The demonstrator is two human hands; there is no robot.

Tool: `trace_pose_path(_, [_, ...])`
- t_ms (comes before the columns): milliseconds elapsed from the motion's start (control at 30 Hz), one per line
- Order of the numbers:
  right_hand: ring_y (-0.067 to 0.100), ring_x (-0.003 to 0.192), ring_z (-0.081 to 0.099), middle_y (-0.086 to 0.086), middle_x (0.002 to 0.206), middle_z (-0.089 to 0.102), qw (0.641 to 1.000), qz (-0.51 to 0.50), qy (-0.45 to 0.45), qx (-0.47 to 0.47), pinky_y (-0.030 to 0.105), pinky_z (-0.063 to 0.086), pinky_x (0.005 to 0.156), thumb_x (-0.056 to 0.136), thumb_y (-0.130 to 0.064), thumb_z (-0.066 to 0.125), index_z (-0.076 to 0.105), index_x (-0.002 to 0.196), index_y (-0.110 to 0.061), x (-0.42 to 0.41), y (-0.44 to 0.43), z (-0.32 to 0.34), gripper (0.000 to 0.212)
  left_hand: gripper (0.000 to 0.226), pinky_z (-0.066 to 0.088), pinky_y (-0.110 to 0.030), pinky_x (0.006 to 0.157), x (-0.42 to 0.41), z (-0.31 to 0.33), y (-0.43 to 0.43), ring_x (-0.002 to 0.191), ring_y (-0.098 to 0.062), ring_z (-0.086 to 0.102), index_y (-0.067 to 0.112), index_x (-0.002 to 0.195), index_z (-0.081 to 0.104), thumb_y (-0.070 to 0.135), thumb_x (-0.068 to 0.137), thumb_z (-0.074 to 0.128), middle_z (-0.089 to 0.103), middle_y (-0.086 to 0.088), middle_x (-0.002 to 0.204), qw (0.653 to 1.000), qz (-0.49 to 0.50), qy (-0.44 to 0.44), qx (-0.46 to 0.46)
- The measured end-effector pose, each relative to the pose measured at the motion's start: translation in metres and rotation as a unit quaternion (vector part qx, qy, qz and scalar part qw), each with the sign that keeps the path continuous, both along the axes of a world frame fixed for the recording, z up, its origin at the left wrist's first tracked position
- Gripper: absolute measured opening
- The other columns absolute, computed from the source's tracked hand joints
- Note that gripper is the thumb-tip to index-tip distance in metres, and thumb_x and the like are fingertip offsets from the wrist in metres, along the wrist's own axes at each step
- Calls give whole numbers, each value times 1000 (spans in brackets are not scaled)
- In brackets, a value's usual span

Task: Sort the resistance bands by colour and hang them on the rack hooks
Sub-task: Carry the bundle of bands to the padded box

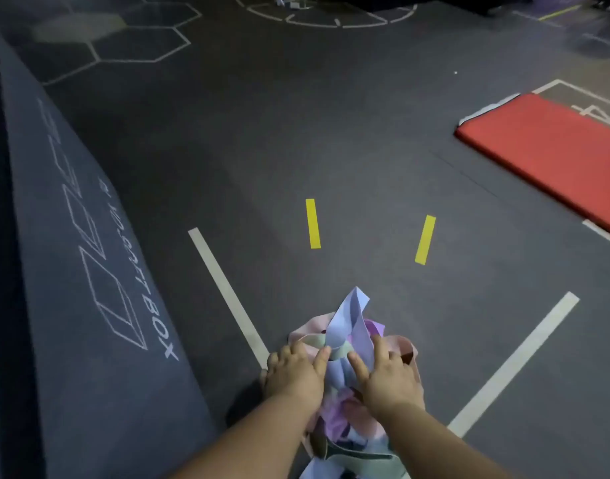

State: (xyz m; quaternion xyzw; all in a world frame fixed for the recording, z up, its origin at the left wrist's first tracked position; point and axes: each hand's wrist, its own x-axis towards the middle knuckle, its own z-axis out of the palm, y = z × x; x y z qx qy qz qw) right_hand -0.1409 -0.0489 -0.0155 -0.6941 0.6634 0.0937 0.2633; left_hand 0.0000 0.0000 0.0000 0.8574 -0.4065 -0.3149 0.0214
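Note:
A tangled bundle of pastel resistance bands (345, 344) hangs in front of me at the bottom centre: light blue, pink, lilac and pale green loops. A light blue band (351, 312) sticks up out of the top. My left hand (293, 371) grips the bundle's left side, fingers curled around pale green and pink loops. My right hand (389, 375) holds the right side, its index finger lying on the blue band. More bands trail down between my forearms. No rack or hooks appear in the head view.
Dark gym floor with white lines (224, 292) and two short yellow tape strips (312, 223). A large dark soft plyo box (72, 271) runs along the left. A red mat (552, 157) lies at the right.

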Motion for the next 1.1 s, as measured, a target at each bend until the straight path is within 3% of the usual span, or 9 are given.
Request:
trace_pose_path(333, [22, 129, 43, 0, 144, 41, 999, -10, 7, 34, 36, 28, 109, 91, -69, 25, 20, 149, -37, -4, -9, -62, 66, 70, 29, -38, 106, 0, -67, -2, 136, -23, 30, 25, 143, 25, 70, 89, 29, 29, 0, 149, 998, 51, 7, 29])
trace_pose_path(400, [22, 128, 45, 1, 142, 42, 1000, -6, 16, 21, 37, 29, 109, 91, -70, 24, 23, 147, -38, -2, -7, -70, 65, 77, 28, -39, 108, 1, -73, -2, 139, -24, 27, 25, 148, 17, 71, 88, 31, 23, -2, 154, 996, 72, 27, 38])
trace_pose_path(533, [32, 130, 38, 9, 151, 26, 999, -41, -6, 31, 44, 31, 109, 89, -71, 26, 20, 145, -42, 0, -3, -82, 63, 82, 27, -41, 108, 1, -84, -6, 141, -27, 26, 24, 151, 7, 68, 88, 36, 23, -7, 155, 984, 135, 104, 53])
trace_pose_path(667, [30, 117, 46, 5, 139, 47, 998, -45, -16, 28, 39, 32, 104, 89, -69, 22, 17, 146, -42, 1, 1, -91, 63, 86, 25, -42, 113, -4, -94, -8, 144, -30, 20, 20, 153, 1, 66, 90, 36, 17, -9, 158, 980, 127, 144, 59])
trace_pose_path(733, [27, 120, 45, 0, 135, 52, 999, -45, 9, 14, 38, 30, 102, 86, -73, 16, 16, 147, -42, 3, 3, -90, 68, 81, 23, -41, 115, -5, -99, -9, 143, -32, 20, 22, 153, 3, 65, 91, 33, 20, -10, 157, 980, 113, 149, 71])
trace_pose_path(800, [26, 125, 40, -3, 134, 52, 998, -66, 3, 10, 40, 28, 103, 90, -70, 22, 20, 146, -43, 5, 5, -88, 63, 72, 21, -40, 115, -5, -100, -11, 140, -32, 23, 26, 153, 12, 63, 93, 30, 25, -9, 155, 982, 91, 146, 81])
trace_pose_path(933, [27, 113, 50, 3, 125, 52, 992, -90, -86, 21, 38, 41, 91, 92, -60, 36, 32, 138, -38, 8, 6, -88, 51, 49, 26, -34, 112, -7, -98, -9, 133, -29, 31, 34, 139, 38, 56, 96, 33, 33, -7, 146, 984, 64, 159, 58])
trace_pose_path(1033, [27, 112, 53, 5, 131, 47, 978, -129, -156, 42, 34, 42, 84, 94, -52, 42, 38, 136, -33, 14, 10, -86, 46, 43, 32, -26, 103, -12, -94, -8, 128, -24, 41, 33, 136, 42, 51, 97, 37, 39, -5, 142, 979, 71, 187, 32])
trace_pose_path(1100, [25, 109, 54, 2, 131, 46, 970, -142, -196, 38, 32, 40, 83, 95, -49, 44, 41, 134, -31, 19, 13, -82, 43, 40, 39, -21, 90, -15, -89, -9, 114, -20, 51, 26, 136, 42, 43, 99, 40, 50, -5, 134, 959, 114, 260, -9])
